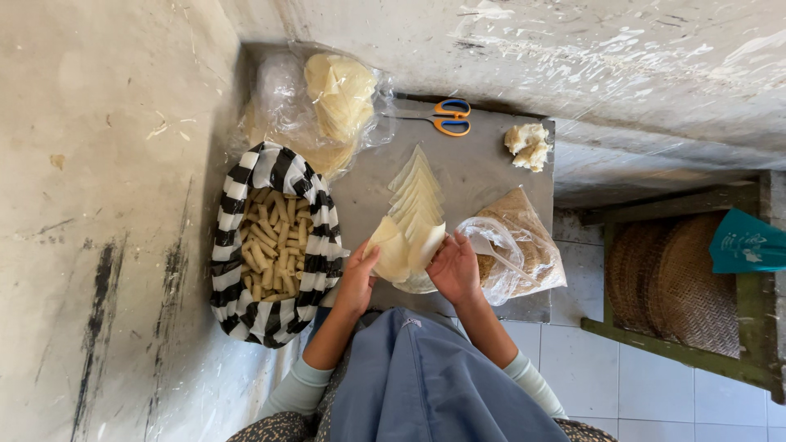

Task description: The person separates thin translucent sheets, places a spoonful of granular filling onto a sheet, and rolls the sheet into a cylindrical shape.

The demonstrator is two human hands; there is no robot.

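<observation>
Reference landmark: the grey tabletop.

Left hand: positioned at the near edge of the tabletop, fingers closed on a pale triangular pastry sheet. Right hand: just beside the left hand at the same near edge, fingers curled against that sheet's right corner, holding it.

A fanned row of pastry sheets runs along the centre of the tabletop, touching the held sheet.

Peripheral items:
- Striped bag of rolled pieces, left of the tabletop.
- Clear bag of filling, at its near right corner.
- Scissors, at its far edge.
- Dough lump, at its far right corner.
</observation>
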